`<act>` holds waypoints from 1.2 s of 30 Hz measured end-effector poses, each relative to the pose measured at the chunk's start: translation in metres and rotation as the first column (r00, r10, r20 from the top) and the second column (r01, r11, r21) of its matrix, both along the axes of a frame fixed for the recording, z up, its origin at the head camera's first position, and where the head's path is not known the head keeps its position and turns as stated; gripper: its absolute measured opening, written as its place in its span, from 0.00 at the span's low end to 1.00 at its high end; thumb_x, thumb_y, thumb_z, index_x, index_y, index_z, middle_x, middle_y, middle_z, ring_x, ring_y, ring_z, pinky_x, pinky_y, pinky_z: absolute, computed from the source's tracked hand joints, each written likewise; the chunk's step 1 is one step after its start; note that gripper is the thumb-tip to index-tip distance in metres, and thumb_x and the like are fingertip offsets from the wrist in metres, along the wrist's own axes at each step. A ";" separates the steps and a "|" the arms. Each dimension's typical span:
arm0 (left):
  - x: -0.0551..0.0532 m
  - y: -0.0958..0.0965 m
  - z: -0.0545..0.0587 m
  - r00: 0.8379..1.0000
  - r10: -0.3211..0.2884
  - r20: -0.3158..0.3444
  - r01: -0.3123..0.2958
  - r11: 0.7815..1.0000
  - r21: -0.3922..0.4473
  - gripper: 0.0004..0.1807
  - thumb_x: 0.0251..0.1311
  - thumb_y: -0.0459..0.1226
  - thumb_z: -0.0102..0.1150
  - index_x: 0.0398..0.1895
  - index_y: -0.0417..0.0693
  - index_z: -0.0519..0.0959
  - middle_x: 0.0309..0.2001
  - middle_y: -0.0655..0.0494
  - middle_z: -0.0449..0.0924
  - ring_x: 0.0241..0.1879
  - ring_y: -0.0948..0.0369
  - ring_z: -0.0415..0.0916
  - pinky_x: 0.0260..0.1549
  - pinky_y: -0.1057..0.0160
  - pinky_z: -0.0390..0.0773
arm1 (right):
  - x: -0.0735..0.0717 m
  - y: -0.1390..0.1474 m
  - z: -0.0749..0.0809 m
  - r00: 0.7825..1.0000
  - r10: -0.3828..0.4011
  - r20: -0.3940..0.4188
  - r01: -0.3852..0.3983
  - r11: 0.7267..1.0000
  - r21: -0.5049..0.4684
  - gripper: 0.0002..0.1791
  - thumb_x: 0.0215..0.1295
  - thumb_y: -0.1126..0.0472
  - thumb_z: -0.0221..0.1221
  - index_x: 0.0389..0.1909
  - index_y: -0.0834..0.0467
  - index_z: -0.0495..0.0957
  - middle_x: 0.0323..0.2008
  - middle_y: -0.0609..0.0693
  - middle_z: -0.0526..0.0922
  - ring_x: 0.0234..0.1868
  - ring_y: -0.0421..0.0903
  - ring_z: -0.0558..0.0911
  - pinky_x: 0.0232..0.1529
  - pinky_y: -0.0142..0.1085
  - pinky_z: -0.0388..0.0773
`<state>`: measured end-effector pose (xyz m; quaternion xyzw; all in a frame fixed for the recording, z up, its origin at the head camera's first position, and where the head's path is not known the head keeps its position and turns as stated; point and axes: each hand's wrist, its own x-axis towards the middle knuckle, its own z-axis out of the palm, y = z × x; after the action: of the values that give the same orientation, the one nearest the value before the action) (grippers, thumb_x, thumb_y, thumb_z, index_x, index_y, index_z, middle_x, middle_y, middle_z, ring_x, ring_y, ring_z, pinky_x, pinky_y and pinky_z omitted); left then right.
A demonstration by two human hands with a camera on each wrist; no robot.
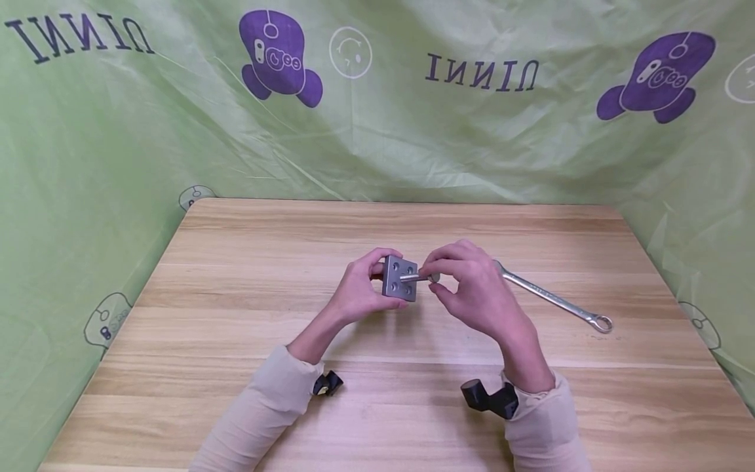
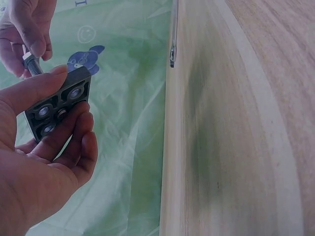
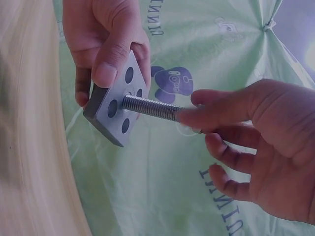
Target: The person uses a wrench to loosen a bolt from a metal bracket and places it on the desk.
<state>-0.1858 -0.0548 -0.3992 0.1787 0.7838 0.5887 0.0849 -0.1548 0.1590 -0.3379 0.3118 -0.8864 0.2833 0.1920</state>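
Observation:
My left hand grips a square grey metal plate by its edges, above the table. Four round holes sit near the plate's corners, and its back, seen in the left wrist view, is ribbed. A threaded bolt stands out from the middle of the plate's front face. With thumb and index finger my right hand pinches the bolt near its head. The other right fingers are loosely bent, as the right wrist view shows. In the left wrist view, the bolt's tip shows at the plate's central hole.
A long combination wrench lies on the wooden table right of my right hand, one end partly hidden behind that hand. Green printed cloth hangs behind and beside the table. Black wrist mounts sit at both cuffs.

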 end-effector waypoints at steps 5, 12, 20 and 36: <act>0.001 0.000 0.000 1.000 0.004 0.000 -0.004 1.000 -0.001 0.41 0.38 0.26 0.79 0.62 0.42 0.72 0.47 0.40 0.88 0.45 0.53 0.86 0.55 0.52 0.75 | 0.000 0.000 0.001 0.994 -0.063 0.086 0.063 0.998 0.001 0.19 0.52 0.58 0.75 0.44 0.59 0.86 0.42 0.53 0.87 0.44 0.50 0.82 0.44 0.43 0.79; 0.001 0.001 0.000 1.000 0.008 0.001 -0.008 1.000 -0.004 0.41 0.37 0.25 0.79 0.61 0.43 0.73 0.47 0.40 0.88 0.46 0.53 0.87 0.56 0.51 0.75 | 0.000 0.000 0.005 0.915 -0.243 0.321 0.222 0.970 0.100 0.14 0.64 0.50 0.66 0.39 0.57 0.88 0.25 0.47 0.86 0.25 0.42 0.77 0.29 0.33 0.70; 0.000 0.001 -0.001 1.000 0.006 0.004 -0.006 1.000 0.001 0.41 0.37 0.26 0.79 0.60 0.46 0.73 0.47 0.40 0.88 0.46 0.53 0.87 0.55 0.49 0.76 | 0.001 -0.001 0.008 0.907 -0.229 0.353 0.208 0.973 0.097 0.12 0.63 0.51 0.67 0.35 0.56 0.89 0.24 0.47 0.87 0.24 0.39 0.76 0.27 0.31 0.71; 0.000 0.000 0.000 1.000 0.011 0.004 -0.011 1.000 -0.001 0.41 0.37 0.26 0.79 0.61 0.44 0.73 0.47 0.40 0.88 0.45 0.53 0.86 0.54 0.53 0.76 | 0.003 0.000 0.003 0.997 -0.040 0.070 0.041 0.999 -0.013 0.13 0.48 0.76 0.69 0.32 0.56 0.90 0.35 0.51 0.88 0.41 0.49 0.84 0.43 0.44 0.81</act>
<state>-0.1863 -0.0547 -0.3993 0.1730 0.7847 0.5893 0.0832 -0.1523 0.1589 -0.3347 0.2825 -0.8966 0.2964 0.1689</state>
